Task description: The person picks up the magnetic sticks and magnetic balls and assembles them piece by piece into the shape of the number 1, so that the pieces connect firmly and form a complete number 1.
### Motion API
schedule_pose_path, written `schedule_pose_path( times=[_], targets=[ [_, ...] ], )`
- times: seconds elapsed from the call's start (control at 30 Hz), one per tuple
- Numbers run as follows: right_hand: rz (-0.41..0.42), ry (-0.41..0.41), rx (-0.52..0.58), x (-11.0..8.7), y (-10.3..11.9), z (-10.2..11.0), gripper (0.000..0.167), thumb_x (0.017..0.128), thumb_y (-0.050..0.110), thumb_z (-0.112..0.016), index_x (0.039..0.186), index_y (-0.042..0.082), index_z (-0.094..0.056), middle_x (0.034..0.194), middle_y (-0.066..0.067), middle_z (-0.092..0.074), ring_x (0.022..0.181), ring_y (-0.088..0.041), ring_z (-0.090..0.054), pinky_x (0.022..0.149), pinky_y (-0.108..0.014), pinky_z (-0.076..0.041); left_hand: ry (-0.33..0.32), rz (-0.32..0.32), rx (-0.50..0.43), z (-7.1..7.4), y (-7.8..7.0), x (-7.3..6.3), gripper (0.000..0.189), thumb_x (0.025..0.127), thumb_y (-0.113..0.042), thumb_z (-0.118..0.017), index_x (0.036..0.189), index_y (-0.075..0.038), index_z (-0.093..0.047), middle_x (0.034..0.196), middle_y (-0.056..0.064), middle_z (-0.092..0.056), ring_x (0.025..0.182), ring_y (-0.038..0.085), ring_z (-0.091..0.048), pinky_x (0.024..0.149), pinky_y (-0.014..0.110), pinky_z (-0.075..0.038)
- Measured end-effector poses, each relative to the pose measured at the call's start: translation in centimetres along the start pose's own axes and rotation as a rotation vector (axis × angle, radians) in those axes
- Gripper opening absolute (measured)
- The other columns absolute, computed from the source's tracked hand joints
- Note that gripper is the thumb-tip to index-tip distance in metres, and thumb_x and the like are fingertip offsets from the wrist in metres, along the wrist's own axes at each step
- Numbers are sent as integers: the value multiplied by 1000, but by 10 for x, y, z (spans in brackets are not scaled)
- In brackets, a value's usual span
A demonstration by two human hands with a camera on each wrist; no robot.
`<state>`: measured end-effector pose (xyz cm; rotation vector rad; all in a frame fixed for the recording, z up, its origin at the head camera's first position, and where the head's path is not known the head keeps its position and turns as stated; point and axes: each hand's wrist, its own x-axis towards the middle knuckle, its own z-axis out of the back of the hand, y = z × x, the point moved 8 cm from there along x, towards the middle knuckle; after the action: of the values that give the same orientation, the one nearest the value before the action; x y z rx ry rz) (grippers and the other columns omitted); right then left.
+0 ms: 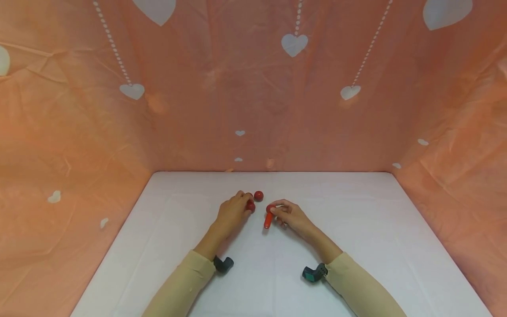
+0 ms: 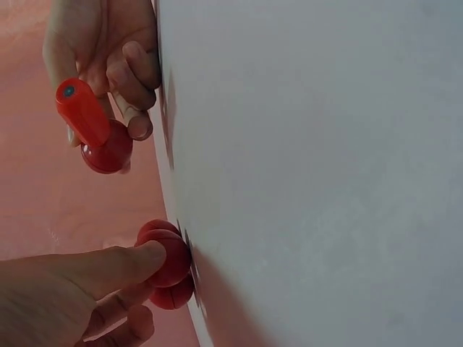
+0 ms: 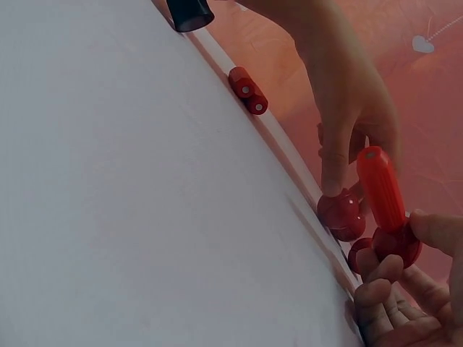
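the right hand (image 1: 292, 216) is pinching a ball (image 1: 270, 208), thumb and fingers closing to its width. the handle (image 1: 268, 221) is projecting from that ball toward 6 o'clock in the head view; how deeply it is seating cannot be told. at 9 o'clock from the right hand, the left hand (image 1: 233, 210) is gripping a second ball (image 1: 251, 206) with its thumb and bent fingers. the far ball (image 1: 259, 196) is resting at 10 o'clock from the right hand; a lower ball (image 2: 173, 295) is showing just beside the second ball in the left wrist view. two pegs (image 3: 248, 90) are lying at 12 o'clock in the right wrist view.

for sound handling, be gripping the ball firmly, be aligning the handle with its centre, and be avoiding sideways load. loose balls are probably rolling at any nudge, so be guarding them.
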<state>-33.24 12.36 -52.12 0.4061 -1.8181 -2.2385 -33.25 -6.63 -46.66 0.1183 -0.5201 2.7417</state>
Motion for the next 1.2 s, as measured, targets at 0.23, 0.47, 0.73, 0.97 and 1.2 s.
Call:
schedule_pose_path(
  times=[0.23, 0.47, 0.73, 0.97, 1.2],
  targets=[
    [6, 7, 0, -1, 1, 0, 39, 106, 31, -71, 136, 7, -67, 87, -4, -70, 74, -17, -58, 63, -24, -45, 22, 22, -56, -1, 1, -3, 39, 95, -17, -84, 129, -16, -65, 111, 5, -68, 103, 23, -68, 97, 44, -60],
    [1, 5, 9, 0, 1, 0, 38, 106, 30, -71, 135, 7, -67, 90, -4, -71, 74, -17, -58, 63, -24, -47, 22, 15, -48, -1, 1, -4, 39, 95, -20, -85, 129, -12, -69, 108, 4, -70, 97, 20, -68, 95, 44, -60],
    [8, 7, 4, 1, -1, 1, 39, 106, 30, -71, 135, 5, -66, 89, -4, -71, 73, -15, -58, 63, -24, -46, 21, 14, -93, 0, 3, -10, 33, 96, -25, -83, 125, -14, -73, 105, 1, -67, 87, 16, -61, 88, 39, -60],
    [-1, 6, 1, 0, 0, 0, 39, 106, 32, -70, 135, 7, -67, 87, -3, -70, 72, -15, -58, 63, -24, -46, 38, 4, -147, 2, 2, -16, 34, 94, -27, -85, 125, -17, -72, 103, 2, -68, 87, 18, -61, 83, 42, -57],
    [3, 0, 12, 1, -1, 0, 39, 106, 30, -70, 135, 5, -66, 85, -4, -69, 73, -16, -58, 62, -24, -45, 62, 4, -204, 2, 2, -22, 32, 94, -26, -86, 122, -21, -73, 105, 1, -76, 88, 18, -64, 80, 43, -57]
  ],
)
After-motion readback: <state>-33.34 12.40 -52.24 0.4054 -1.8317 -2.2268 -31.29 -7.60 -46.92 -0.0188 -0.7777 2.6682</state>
